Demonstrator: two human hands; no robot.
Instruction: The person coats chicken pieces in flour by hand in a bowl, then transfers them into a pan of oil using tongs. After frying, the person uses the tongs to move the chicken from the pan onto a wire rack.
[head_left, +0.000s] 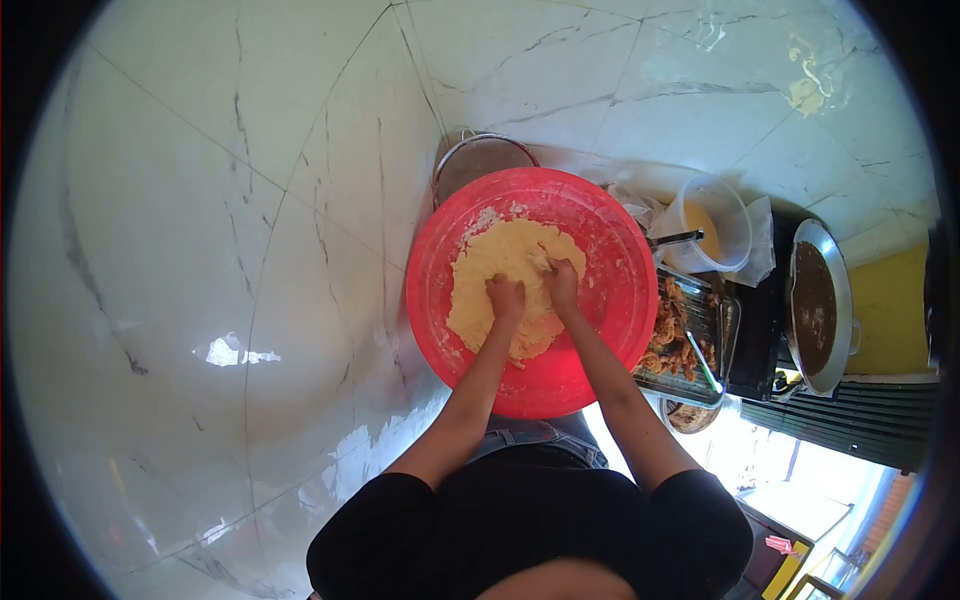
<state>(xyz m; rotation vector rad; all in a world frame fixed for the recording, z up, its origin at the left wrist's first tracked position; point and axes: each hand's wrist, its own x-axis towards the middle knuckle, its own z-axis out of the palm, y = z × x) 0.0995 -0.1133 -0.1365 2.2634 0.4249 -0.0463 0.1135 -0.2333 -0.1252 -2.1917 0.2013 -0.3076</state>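
Observation:
A wide red basin (pixel 620 290) stands in front of my body, with a heap of pale yellow flour (pixel 490 250) spread over its bottom. My left hand (pixel 507 297) is down in the flour, fingers curled; whatever may be in them is hidden. Close beside it on the right, my right hand (pixel 563 284) is closed on a small flour-coated piece (pixel 542 260), whose kind I cannot make out. White smears of flour cling to the basin's inner wall.
Right of the basin, a glass tray (pixel 722 385) holds browned fried pieces (pixel 668 340) and tongs. Behind it stands a clear plastic tub (pixel 735 225) with yellowish liquid. Farther right, a wide pan (pixel 843 300) of brown oil sits on a stove. Marble-patterned tiles (pixel 330 250) wall the left and back.

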